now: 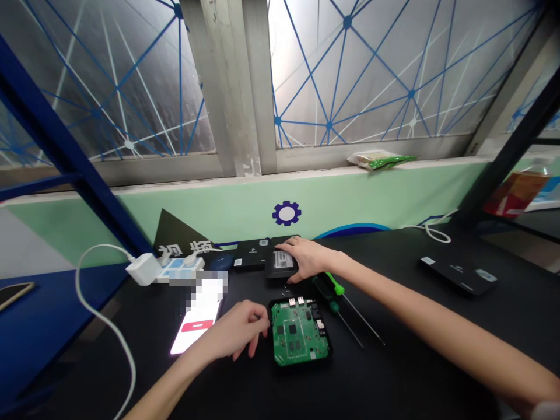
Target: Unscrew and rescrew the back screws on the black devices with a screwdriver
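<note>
My right hand reaches to the back of the desk, its thumb and fingers spanning a black plastic cover with a white printed label. My left hand is closed, fingers curled and fingertips close together, beside the left edge of an open black case. Whatever it may hold is hidden. Inside that case lies a green circuit board with metal ports along its back and right edges. Several tiny screws lie between the board and the cover. A dark green screwdriver and a bright green screwdriver rest under my right forearm.
Left of my left hand lies a lit phone. Behind it are a white power strip with a charger, a dark blue mouse and a black box. Another black device lies at right. A white cable curves down the left.
</note>
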`<state>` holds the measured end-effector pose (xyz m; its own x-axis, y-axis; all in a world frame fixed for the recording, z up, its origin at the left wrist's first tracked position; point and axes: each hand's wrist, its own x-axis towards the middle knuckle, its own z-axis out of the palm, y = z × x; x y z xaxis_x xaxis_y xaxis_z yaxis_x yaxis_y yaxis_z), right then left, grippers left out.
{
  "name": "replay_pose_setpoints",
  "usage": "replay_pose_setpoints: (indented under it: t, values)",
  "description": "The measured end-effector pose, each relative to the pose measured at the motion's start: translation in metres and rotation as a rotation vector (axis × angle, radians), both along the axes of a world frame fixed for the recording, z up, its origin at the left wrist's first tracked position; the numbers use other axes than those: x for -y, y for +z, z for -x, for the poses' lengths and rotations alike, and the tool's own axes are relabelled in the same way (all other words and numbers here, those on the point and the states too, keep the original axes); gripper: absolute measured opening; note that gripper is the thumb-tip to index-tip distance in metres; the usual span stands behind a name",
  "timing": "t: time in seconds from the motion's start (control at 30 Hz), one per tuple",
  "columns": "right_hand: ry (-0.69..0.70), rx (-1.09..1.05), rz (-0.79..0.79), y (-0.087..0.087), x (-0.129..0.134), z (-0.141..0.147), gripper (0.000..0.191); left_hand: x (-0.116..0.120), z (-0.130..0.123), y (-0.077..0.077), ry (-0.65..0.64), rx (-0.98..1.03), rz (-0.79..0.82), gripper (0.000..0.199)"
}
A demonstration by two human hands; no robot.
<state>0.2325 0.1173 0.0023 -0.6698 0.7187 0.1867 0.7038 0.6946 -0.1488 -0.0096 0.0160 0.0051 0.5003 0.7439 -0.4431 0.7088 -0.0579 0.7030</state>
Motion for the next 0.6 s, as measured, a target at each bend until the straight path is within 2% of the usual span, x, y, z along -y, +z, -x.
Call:
replay_pose_setpoints:
  t: [0.17, 0.37, 0.47, 0.6]
  values:
    - [-0.015, -0.033, 0.019, 0.003, -0.001, 0.0, 0.101, 0.0, 0.0, 0.001, -0.008, 0.007, 0.011, 0.023]
    - [0.007, -0.192, 0.009, 0.009, 0.006, -0.006, 0.09, 0.0, 0.0, 0.001, -0.003, -0.001, 0.017, 0.021]
    - [0.017, -0.263, 0.007, 0.015, 0.019, -0.013, 0.087, 0.0, 0.0, 0.001, 0.001, 0.005, 0.019, 0.021]
    - [0.039, -0.343, 0.053, 0.022, 0.049, -0.026, 0.084, 0.0, 0.001, 0.001, -0.01, 0.017, 0.027, 0.022]
